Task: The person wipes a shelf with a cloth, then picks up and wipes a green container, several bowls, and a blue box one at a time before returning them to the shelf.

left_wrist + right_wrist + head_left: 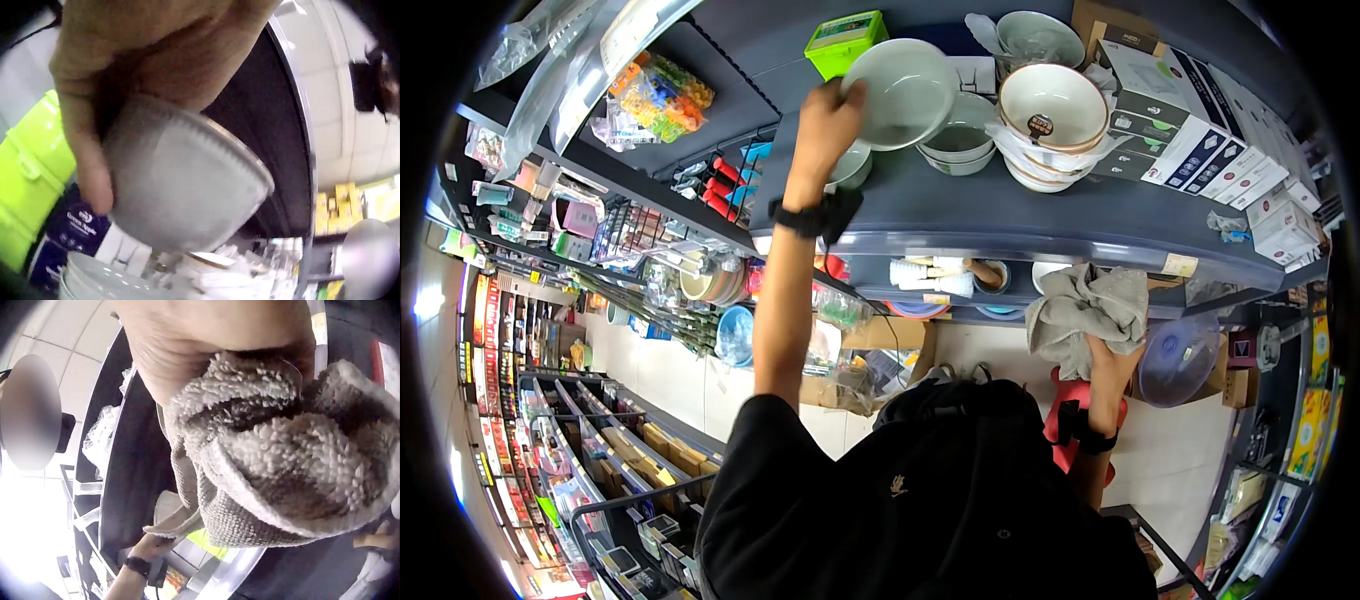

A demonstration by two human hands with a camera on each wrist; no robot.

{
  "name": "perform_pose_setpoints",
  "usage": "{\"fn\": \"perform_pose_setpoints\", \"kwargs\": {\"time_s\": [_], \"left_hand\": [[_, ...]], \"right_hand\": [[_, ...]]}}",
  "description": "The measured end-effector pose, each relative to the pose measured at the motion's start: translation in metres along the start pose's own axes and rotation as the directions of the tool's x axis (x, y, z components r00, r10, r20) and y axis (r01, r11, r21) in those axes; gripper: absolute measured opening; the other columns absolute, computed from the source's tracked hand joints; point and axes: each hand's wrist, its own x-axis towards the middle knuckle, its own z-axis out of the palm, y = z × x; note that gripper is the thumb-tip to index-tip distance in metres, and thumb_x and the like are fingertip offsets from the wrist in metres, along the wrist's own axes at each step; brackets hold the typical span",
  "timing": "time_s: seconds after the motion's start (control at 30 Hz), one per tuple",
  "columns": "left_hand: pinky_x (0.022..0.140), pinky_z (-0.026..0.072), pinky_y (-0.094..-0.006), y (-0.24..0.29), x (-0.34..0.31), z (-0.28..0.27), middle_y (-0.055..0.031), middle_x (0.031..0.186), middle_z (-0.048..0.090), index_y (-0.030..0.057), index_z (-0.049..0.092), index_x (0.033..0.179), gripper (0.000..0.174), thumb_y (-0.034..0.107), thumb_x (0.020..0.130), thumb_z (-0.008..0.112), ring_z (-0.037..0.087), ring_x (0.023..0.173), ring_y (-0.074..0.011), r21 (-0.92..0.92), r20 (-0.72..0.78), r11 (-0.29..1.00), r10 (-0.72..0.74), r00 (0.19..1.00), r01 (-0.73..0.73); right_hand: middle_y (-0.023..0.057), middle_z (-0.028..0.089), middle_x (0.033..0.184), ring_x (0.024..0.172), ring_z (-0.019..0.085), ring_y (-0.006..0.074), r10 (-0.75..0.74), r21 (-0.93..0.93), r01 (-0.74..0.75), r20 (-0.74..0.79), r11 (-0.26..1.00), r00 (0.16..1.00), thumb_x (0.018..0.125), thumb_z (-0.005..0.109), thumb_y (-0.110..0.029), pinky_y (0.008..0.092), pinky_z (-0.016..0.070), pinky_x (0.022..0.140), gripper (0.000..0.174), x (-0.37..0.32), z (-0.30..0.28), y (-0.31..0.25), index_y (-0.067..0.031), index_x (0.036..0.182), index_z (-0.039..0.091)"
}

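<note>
A pale grey-green bowl (902,95) is gripped at its left rim by my left hand (830,125), raised over the upper shelf. The left wrist view shows the thumb of that hand (162,56) against the outside of the bowl (181,181). My right hand (1112,365) holds a crumpled grey towel (1085,315) in front of the shelf edge. In the right wrist view the towel (281,462) hides most fingers of that hand (219,331). Similar bowls (962,140) stand stacked on the shelf beneath the held one.
Brown-rimmed bowls (1052,105) with plastic wrap stand right of the green ones. A lime-green box (843,40) is behind the held bowl. White and grey boxes (1200,125) line the shelf's right side. A lower shelf holds brushes (930,277); a red stool (1065,405) stands below.
</note>
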Motion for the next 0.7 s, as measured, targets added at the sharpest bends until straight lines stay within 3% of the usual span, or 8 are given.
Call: {"fn": "perform_pose_setpoints", "kwargs": {"time_s": [0.1, 0.17, 0.23, 0.27, 0.37, 0.43, 0.67, 0.7], "left_hand": [[0.070, 0.0575, -0.0338, 0.009, -0.046, -0.013, -0.0115, 0.100, 0.070, -0.0027, 0.060, 0.117, 0.029, 0.019, 0.098, 0.056, 0.070, 0.086, -0.0234, -0.546, 0.185, 0.723, -0.390, 0.902, 0.424], [0.080, 0.0601, -0.0419, -0.009, -0.081, -0.017, -0.0215, 0.126, 0.059, 0.0064, 0.043, 0.142, 0.048, 0.019, 0.097, 0.056, 0.065, 0.108, -0.0307, -0.798, 0.375, 0.376, -0.299, 0.877, 0.470], [0.081, 0.0599, -0.0447, 0.003, -0.116, -0.015, -0.0226, 0.135, 0.053, 0.0062, 0.040, 0.143, 0.053, 0.027, 0.097, 0.056, 0.060, 0.116, -0.0356, -0.710, 0.280, 0.693, 0.118, 0.953, 0.123], [0.082, 0.0594, -0.0424, 0.001, -0.124, -0.014, -0.0213, 0.136, 0.053, 0.0062, 0.040, 0.144, 0.056, 0.032, 0.097, 0.057, 0.059, 0.117, -0.0380, -0.888, 0.441, 0.110, -0.077, 0.894, 0.447], [0.083, 0.0582, -0.0334, 0.022, -0.137, -0.016, -0.0159, 0.122, 0.063, 0.0029, 0.053, 0.133, 0.040, 0.017, 0.096, 0.056, 0.067, 0.102, -0.0221, -0.877, 0.473, -0.102, -0.362, 0.804, 0.470], [0.082, 0.0521, -0.0254, 0.022, -0.139, -0.017, -0.0056, 0.103, 0.070, -0.0011, 0.062, 0.121, 0.035, -0.007, 0.086, 0.059, 0.065, 0.091, -0.0099, -0.734, 0.138, 0.631, -0.224, 0.965, 0.252], [0.076, 0.0493, -0.0263, 0.061, -0.144, -0.015, -0.0094, 0.101, 0.070, 0.0002, 0.068, 0.109, 0.030, -0.011, 0.083, 0.058, 0.065, 0.084, -0.0150, -0.317, -0.281, 0.943, 0.008, 0.960, -0.101], [0.074, 0.0493, -0.0263, 0.059, -0.144, -0.015, -0.0116, 0.098, 0.070, 0.0005, 0.068, 0.109, 0.034, -0.014, 0.080, 0.058, 0.065, 0.082, -0.0187, -0.145, -0.329, 0.961, 0.179, 0.927, -0.237]], "right_hand": [[0.0103, 0.062, 0.116, 0.105, 0.058, 0.0171, 0.074, 0.135, -0.067, -0.045, 0.989, 0.996, 0.074, 0.078, -0.006, 0.0308, 0.0429, 0.096, 0.058, -0.002, 0.014, -0.003, 0.0018, 0.126, 0.052], [0.0107, 0.061, 0.118, 0.107, 0.058, 0.0180, 0.106, 0.198, -0.099, -0.024, 0.975, 0.994, 0.074, 0.077, -0.004, 0.0315, 0.0428, 0.098, 0.059, 0.000, 0.029, -0.009, 0.0019, 0.126, 0.052], [0.0110, 0.060, 0.120, 0.109, 0.058, 0.0189, 0.145, 0.246, -0.141, 0.001, 0.959, 0.989, 0.074, 0.076, -0.001, 0.0323, 0.0426, 0.099, 0.059, 0.001, 0.040, -0.010, 0.0021, 0.127, 0.052], [0.0116, 0.059, 0.122, 0.112, 0.057, 0.0200, 0.162, 0.320, -0.156, 0.008, 0.935, 0.987, 0.074, 0.074, 0.001, 0.0329, 0.0422, 0.100, 0.059, 0.000, 0.045, -0.006, 0.0023, 0.128, 0.052], [0.0131, 0.057, 0.128, 0.116, 0.057, 0.0219, 0.211, 0.407, -0.231, 0.093, 0.884, 0.973, 0.074, 0.070, 0.004, 0.0344, 0.0417, 0.103, 0.060, 0.002, 0.060, -0.026, 0.0027, 0.131, 0.050], [0.0138, 0.056, 0.130, 0.118, 0.056, 0.0228, 0.249, 0.410, -0.296, 0.166, 0.863, 0.954, 0.075, 0.068, 0.005, 0.0352, 0.0415, 0.104, 0.061, -0.002, 0.063, -0.033, 0.0028, 0.133, 0.050], [0.0148, 0.060, 0.126, 0.115, 0.059, 0.0273, -0.110, 0.644, -0.144, 0.338, 0.751, 0.935, 0.088, 0.058, -0.019, 0.0365, 0.0490, 0.097, 0.046, -0.018, 0.065, -0.016, 0.0076, 0.126, 0.055], [0.0164, 0.060, 0.125, 0.115, 0.059, 0.0268, -0.359, 0.145, 0.331, 0.272, 0.932, 0.893, 0.081, 0.068, -0.014, 0.0381, 0.0455, 0.100, 0.054, -0.017, 0.090, -0.052, 0.0068, 0.128, 0.054]]}}
